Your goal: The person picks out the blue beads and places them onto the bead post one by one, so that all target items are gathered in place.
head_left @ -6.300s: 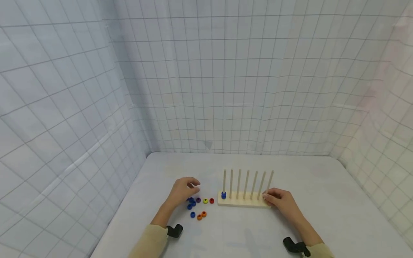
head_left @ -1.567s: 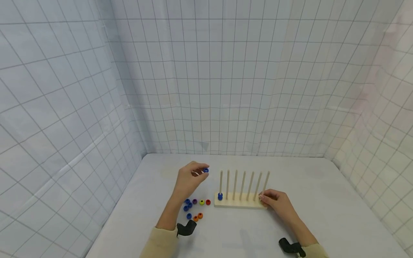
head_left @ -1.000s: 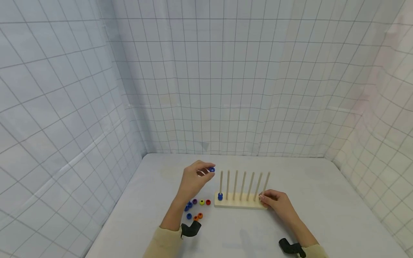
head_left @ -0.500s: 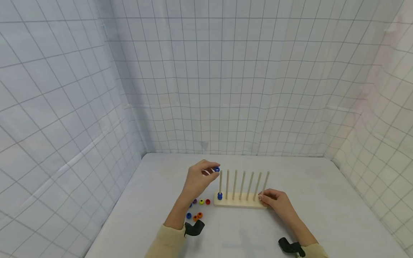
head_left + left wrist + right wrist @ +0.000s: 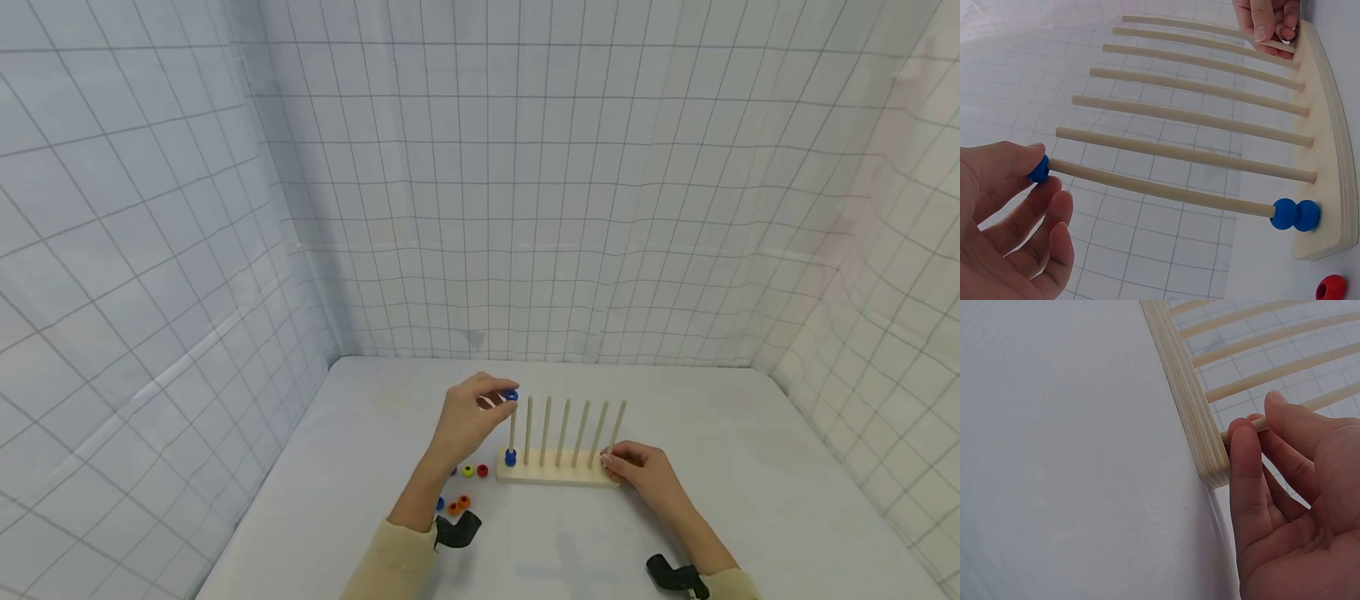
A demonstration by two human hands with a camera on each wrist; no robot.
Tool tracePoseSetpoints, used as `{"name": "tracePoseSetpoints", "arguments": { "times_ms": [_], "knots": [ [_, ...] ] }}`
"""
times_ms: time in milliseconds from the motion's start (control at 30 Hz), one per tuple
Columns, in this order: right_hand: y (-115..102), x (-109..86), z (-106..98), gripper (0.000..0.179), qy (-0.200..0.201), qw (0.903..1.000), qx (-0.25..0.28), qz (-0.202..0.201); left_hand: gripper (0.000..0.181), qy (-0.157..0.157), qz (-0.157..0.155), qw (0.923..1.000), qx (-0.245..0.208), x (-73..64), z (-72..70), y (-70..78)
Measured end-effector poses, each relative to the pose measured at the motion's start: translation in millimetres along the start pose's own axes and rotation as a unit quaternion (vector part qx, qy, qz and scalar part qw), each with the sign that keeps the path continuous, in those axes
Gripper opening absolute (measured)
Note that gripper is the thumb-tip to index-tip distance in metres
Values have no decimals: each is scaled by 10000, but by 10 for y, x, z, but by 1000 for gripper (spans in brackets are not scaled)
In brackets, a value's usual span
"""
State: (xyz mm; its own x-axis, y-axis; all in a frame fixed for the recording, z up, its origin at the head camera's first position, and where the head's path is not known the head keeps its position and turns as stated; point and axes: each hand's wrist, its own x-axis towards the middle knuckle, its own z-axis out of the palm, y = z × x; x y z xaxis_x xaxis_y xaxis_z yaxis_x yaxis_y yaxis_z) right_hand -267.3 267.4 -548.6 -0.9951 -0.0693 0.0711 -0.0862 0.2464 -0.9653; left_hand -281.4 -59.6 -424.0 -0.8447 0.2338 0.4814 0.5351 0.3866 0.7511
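Between thumb and forefinger, my left hand [image 5: 467, 421] pinches a blue bead [image 5: 1039, 170] right at the tip of the leftmost peg of a wooden peg rack [image 5: 555, 475]. Two more blue beads [image 5: 1295, 214] sit stacked at the foot of that same peg. The rack's other upright pegs [image 5: 1191, 119] carry no beads. At the rack's right end, my right hand [image 5: 648, 471] holds the last peg [image 5: 1260, 424] low down, close to the base, with its thumb and fingertips around it.
Loose beads lie on the white table [image 5: 570, 533] left of the rack: a red bead [image 5: 483, 471], a yellow bead [image 5: 468, 472], orange beads [image 5: 464, 502] and a blue bead [image 5: 440, 503]. My left forearm hides others. Grid-patterned cloth walls [image 5: 525, 250] surround the table.
My left hand has lifted a blue bead from the pile and carried it rightward to the leftmost peg's tip. The right hand keeps its hold on the rack's right end.
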Motion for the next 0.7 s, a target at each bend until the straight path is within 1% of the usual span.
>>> {"name": "tracePoseSetpoints", "arguments": {
  "times_ms": [233, 367, 567, 700],
  "knots": [
    [2, -4, 3, 26, 24, 9999, 110, 94, 25, -27, -4, 10000, -94, 2, 25, -10],
    [18, -2, 2, 26, 29, 9999, 84, 73, 25, -54, 54, 9999, -79, 7, 37, -8],
    [28, 4, 3, 27, 9, 9999, 77, 73, 26, -140, -38, 9999, -49, -4, 46, 7],
    [28, 12, 0, 28, 12, 9999, 91, 70, 26, -162, -19, 9999, -43, -11, 50, -1]
  ]
}}
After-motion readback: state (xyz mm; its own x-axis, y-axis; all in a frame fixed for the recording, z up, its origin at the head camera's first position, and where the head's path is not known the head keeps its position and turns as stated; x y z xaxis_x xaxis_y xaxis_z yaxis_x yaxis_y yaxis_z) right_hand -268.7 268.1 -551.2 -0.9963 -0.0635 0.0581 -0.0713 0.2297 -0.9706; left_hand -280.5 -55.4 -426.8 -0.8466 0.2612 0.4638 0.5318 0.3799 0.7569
